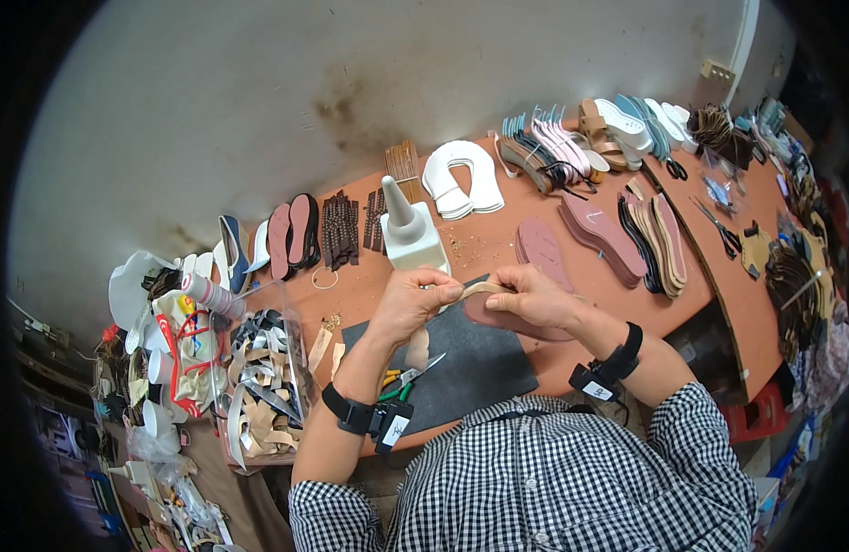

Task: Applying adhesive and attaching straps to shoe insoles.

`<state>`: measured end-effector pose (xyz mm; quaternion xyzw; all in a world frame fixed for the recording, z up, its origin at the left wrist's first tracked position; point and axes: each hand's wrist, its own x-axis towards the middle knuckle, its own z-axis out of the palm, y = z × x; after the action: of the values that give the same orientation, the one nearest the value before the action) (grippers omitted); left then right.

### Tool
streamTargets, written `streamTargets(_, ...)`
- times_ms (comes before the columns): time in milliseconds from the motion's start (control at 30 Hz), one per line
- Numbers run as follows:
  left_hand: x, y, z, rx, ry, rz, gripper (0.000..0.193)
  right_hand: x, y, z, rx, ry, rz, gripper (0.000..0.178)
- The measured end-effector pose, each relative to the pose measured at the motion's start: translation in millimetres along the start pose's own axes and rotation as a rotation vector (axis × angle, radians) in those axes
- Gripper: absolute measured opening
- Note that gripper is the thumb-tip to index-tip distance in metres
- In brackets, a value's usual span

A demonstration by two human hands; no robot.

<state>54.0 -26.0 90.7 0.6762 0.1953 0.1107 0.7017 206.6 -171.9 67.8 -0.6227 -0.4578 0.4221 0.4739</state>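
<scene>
A beige leather strap (pixel 481 288) is stretched between my two hands above the workbench. My left hand (pixel 415 299) pinches one end between thumb and finger. At the other end, the thumb and fingers of my right hand (pixel 533 296) close on the strap. Just below my right hand lies a dusty pink shoe sole (pixel 507 318), partly covered by that hand. It rests on a dark grey mat (pixel 443 329). Beside my left forearm are pliers (pixel 412 375) with coloured handles and a beige scrap (pixel 417 350).
Beyond my hands stands a white block with a grey cone (pixel 402 210). To the left, a clear bin (pixel 291 322) holds strap offcuts. Stacked pink soles (pixel 601 237) and black-edged soles (pixel 653 244) lie to the right, scissors (pixel 719 225) farther over. Finished shoes line the wall.
</scene>
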Motion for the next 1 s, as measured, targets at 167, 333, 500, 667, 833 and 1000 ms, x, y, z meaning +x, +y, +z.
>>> streamTargets(167,-1,6,2,-0.041,0.048,-0.098,0.016,3,6,6,0.149,0.062,0.019,0.012)
streamTargets(333,1,6,2,-0.131,0.091,-0.171,0.018,6,10,9,0.203,0.109,-0.002,0.010)
streamTargets(500,5,-3,4,-0.287,0.085,-0.155,0.016,5,4,13,0.269,0.176,-0.023,0.008)
streamTargets(667,6,-9,13,-0.366,0.147,-0.095,0.020,7,6,18,0.369,0.244,-0.037,0.008)
streamTargets(833,5,-10,16,-0.390,0.181,-0.010,0.021,11,2,22,0.427,0.292,-0.032,0.009)
streamTargets(1000,5,-14,19,-0.325,0.255,0.073,0.018,16,0,25,0.466,0.312,-0.064,0.008)
